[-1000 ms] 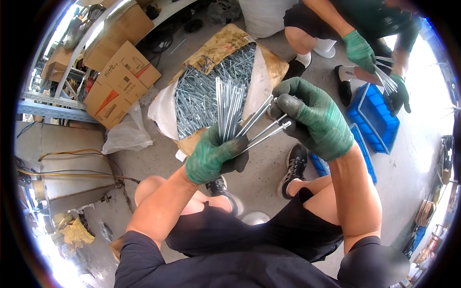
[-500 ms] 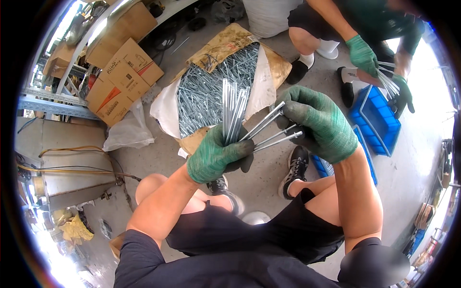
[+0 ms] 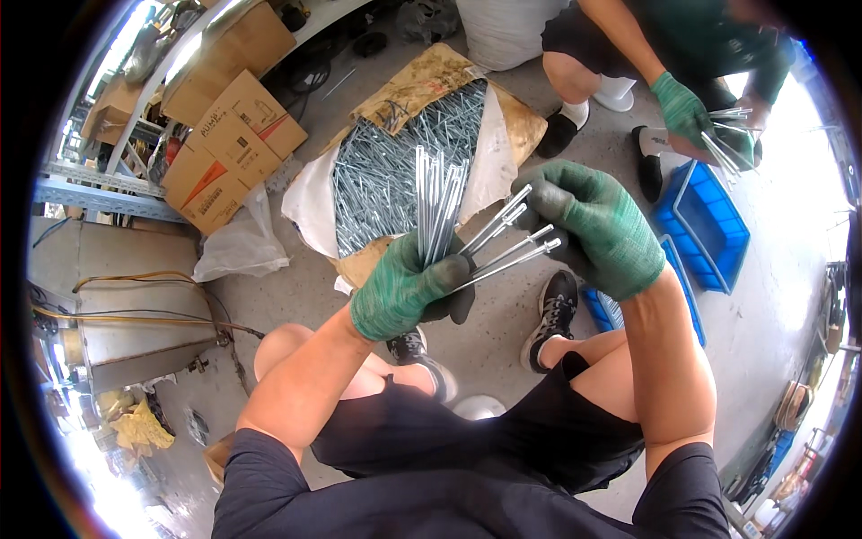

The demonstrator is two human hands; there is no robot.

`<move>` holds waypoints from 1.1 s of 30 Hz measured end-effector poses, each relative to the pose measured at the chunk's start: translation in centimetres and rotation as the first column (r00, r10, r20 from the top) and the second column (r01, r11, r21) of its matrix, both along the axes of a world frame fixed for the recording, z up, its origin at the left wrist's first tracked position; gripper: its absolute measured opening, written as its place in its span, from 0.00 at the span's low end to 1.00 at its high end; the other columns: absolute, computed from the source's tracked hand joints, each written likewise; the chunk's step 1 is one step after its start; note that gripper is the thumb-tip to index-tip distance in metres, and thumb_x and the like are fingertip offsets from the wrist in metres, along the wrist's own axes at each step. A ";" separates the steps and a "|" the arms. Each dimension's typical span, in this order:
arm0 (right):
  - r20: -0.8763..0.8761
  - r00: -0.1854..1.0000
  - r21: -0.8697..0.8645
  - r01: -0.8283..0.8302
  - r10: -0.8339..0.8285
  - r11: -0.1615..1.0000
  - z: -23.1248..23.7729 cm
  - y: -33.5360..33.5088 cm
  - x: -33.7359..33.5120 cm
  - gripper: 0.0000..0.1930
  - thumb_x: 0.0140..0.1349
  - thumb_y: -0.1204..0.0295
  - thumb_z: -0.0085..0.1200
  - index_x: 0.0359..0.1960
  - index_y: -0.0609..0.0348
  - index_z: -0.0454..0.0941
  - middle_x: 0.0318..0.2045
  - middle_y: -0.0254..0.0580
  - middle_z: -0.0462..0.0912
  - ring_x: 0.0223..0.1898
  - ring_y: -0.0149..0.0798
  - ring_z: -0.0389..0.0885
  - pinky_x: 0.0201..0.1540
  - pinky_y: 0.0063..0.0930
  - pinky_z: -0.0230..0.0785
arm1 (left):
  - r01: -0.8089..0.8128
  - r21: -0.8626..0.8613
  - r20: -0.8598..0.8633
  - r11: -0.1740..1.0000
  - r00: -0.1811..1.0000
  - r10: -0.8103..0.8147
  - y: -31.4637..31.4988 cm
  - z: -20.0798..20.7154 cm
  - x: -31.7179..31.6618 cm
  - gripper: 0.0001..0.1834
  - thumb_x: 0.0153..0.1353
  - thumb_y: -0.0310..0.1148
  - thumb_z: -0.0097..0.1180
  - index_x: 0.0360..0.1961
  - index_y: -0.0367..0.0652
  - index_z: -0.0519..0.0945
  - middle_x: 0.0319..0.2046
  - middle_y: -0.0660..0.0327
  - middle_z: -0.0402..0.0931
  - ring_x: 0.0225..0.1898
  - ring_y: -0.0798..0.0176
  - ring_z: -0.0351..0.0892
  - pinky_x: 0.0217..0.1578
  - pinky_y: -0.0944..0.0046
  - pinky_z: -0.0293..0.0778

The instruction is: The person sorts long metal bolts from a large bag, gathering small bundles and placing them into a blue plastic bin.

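Note:
My left hand (image 3: 411, 286), in a green glove with dark fingers, is closed round a bundle of thin silvery metal rods (image 3: 437, 207). Most of them stand upright out of the fist. Several others fan out to the right past the thumb, with small collars near their tips. Close by those tips is my gloved right hand (image 3: 597, 229), its fingers curled together. Whether it pinches a rod is hidden. Beyond both hands, an opened sack-lined carton (image 3: 301, 199) is heaped with similar loose rods (image 3: 386, 175).
A co-worker's gloved hands (image 3: 687, 112) hold more rods at upper right, above a blue crate (image 3: 709, 229). Another blue crate (image 3: 687, 301) is partly behind my right forearm. Cardboard boxes (image 3: 238, 148) lean by shelving at left, near a metal cabinet (image 3: 135, 296) with cables. A white sack (image 3: 507, 31) stands behind.
My right hand has shifted slightly, and the fanned rods' collared tips show more plainly beside its fingers. My left hand keeps its hold. The co-worker's hands and rods have moved a little.

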State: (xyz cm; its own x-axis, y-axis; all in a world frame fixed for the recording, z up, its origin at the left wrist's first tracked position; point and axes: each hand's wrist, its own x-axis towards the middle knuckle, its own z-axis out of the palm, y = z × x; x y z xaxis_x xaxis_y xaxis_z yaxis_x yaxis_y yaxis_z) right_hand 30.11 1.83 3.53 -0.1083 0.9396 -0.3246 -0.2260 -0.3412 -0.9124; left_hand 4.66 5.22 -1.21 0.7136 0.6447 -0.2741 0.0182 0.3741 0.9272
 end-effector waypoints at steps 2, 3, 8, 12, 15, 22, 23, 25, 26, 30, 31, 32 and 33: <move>0.064 0.997 -0.018 0.052 -0.051 0.998 0.3 0.2 -0.1 0.19 0.68 0.58 0.61 0.49 0.62 0.82 0.34 0.33 0.82 0.27 0.20 0.73 0.27 0.12 0.63 | 0.009 -0.001 -0.005 1.000 1.000 -0.009 0.2 -0.3 -0.2 0.20 0.70 0.52 0.58 0.35 0.45 0.78 0.20 0.63 0.80 0.16 0.76 0.68 0.17 0.73 0.61; 0.060 0.998 -0.011 0.034 -0.033 0.999 1.3 0.1 -0.1 0.16 0.71 0.61 0.55 0.50 0.60 0.82 0.37 0.36 0.83 0.30 0.22 0.76 0.30 0.13 0.69 | 0.013 -0.003 -0.007 1.000 1.000 -0.013 0.4 -0.3 -0.2 0.21 0.70 0.53 0.57 0.36 0.45 0.78 0.20 0.63 0.80 0.16 0.75 0.69 0.17 0.72 0.61; -0.128 0.990 -0.055 0.055 -0.062 0.997 0.8 0.0 0.4 0.14 0.71 0.69 0.50 0.53 0.60 0.79 0.40 0.36 0.83 0.35 0.23 0.80 0.37 0.13 0.76 | -0.017 0.009 -0.028 1.000 0.999 0.017 0.2 0.0 -0.1 0.20 0.71 0.51 0.55 0.38 0.43 0.78 0.18 0.64 0.76 0.17 0.75 0.69 0.18 0.71 0.61; -0.057 0.998 -0.024 0.010 -0.012 1.000 0.8 -0.1 0.3 0.15 0.71 0.68 0.53 0.54 0.60 0.78 0.41 0.35 0.83 0.33 0.21 0.79 0.34 0.12 0.74 | -0.031 0.043 -0.051 0.999 0.998 0.033 0.1 0.8 0.2 0.17 0.72 0.47 0.54 0.40 0.42 0.77 0.17 0.65 0.73 0.17 0.75 0.68 0.19 0.71 0.61; -0.038 0.999 -0.047 0.010 -0.012 0.999 1.2 -0.2 0.5 0.15 0.71 0.66 0.55 0.54 0.61 0.78 0.40 0.35 0.83 0.32 0.20 0.78 0.32 0.11 0.72 | 0.021 0.014 -0.040 1.000 0.999 -0.020 0.2 0.8 0.4 0.15 0.72 0.45 0.54 0.41 0.42 0.76 0.17 0.66 0.72 0.17 0.75 0.68 0.19 0.71 0.61; 0.053 0.995 -0.049 0.087 -0.085 0.995 1.2 0.0 0.1 0.15 0.71 0.67 0.55 0.53 0.62 0.78 0.36 0.37 0.84 0.30 0.20 0.77 0.28 0.10 0.69 | 0.028 0.031 -0.070 0.999 0.997 -0.025 0.0 0.9 0.3 0.14 0.72 0.44 0.57 0.39 0.44 0.75 0.19 0.65 0.76 0.18 0.76 0.69 0.19 0.73 0.61; 0.013 0.994 -0.049 0.105 -0.105 0.993 1.2 0.0 0.1 0.14 0.71 0.67 0.54 0.53 0.62 0.78 0.37 0.37 0.84 0.30 0.21 0.78 0.29 0.11 0.70 | 0.027 0.030 -0.064 0.999 0.998 -0.025 0.0 0.8 0.4 0.14 0.72 0.44 0.57 0.40 0.44 0.75 0.19 0.64 0.77 0.18 0.76 0.69 0.19 0.73 0.62; -0.069 0.987 -0.050 0.141 -0.144 0.989 0.8 0.1 0.1 0.14 0.71 0.69 0.53 0.53 0.62 0.79 0.38 0.38 0.84 0.30 0.21 0.78 0.29 0.11 0.71 | 0.011 0.015 -0.055 1.000 0.998 -0.010 -0.1 0.8 0.4 0.15 0.71 0.45 0.57 0.40 0.44 0.75 0.19 0.64 0.77 0.18 0.76 0.69 0.19 0.73 0.62; -0.104 0.984 -0.064 0.138 -0.145 0.988 0.5 0.1 0.2 0.13 0.71 0.69 0.53 0.53 0.62 0.79 0.38 0.38 0.84 0.30 0.21 0.78 0.30 0.12 0.72 | -0.004 0.001 -0.051 1.000 0.999 0.004 -0.2 0.9 0.6 0.15 0.71 0.45 0.58 0.40 0.44 0.75 0.19 0.64 0.77 0.18 0.76 0.69 0.19 0.73 0.62; -0.129 0.983 -0.092 0.116 -0.128 0.989 0.2 -0.1 0.3 0.14 0.71 0.71 0.52 0.54 0.61 0.79 0.39 0.37 0.84 0.32 0.22 0.79 0.32 0.14 0.74 | 0.031 -0.007 -0.078 1.000 0.997 -0.031 0.1 0.8 0.3 0.16 0.71 0.46 0.58 0.41 0.43 0.75 0.20 0.64 0.78 0.18 0.76 0.70 0.19 0.73 0.63; -0.107 0.987 -0.092 0.108 -0.118 0.990 0.2 -0.1 0.2 0.14 0.71 0.71 0.52 0.54 0.61 0.79 0.39 0.37 0.84 0.32 0.22 0.79 0.33 0.14 0.75 | 0.032 -0.006 -0.076 0.999 0.997 -0.032 0.0 0.8 0.3 0.16 0.71 0.46 0.58 0.41 0.43 0.74 0.20 0.63 0.78 0.18 0.76 0.70 0.19 0.73 0.63; -0.085 0.989 -0.078 0.113 -0.120 0.990 0.2 -0.1 0.1 0.14 0.70 0.71 0.53 0.54 0.61 0.79 0.39 0.37 0.84 0.32 0.22 0.79 0.33 0.14 0.74 | 0.034 -0.004 -0.074 0.999 0.997 -0.034 0.0 0.8 0.4 0.16 0.71 0.46 0.58 0.41 0.43 0.74 0.20 0.63 0.78 0.18 0.76 0.70 0.19 0.73 0.63; -0.062 0.991 -0.064 0.118 -0.122 0.991 0.2 -0.1 0.0 0.14 0.70 0.70 0.53 0.54 0.61 0.79 0.39 0.36 0.84 0.32 0.22 0.78 0.33 0.14 0.74 | 0.037 -0.003 -0.072 0.999 0.997 -0.037 0.0 0.8 0.4 0.16 0.71 0.46 0.59 0.41 0.43 0.74 0.20 0.63 0.78 0.18 0.76 0.71 0.19 0.73 0.63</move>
State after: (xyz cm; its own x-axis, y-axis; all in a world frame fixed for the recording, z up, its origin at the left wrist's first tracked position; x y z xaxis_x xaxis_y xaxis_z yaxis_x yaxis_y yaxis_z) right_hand 30.16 1.72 3.76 -0.0189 0.9261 -0.3768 -0.3272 -0.3619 -0.8729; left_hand 5.05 5.23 -0.43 0.7150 0.6180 -0.3268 0.0987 0.3735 0.9223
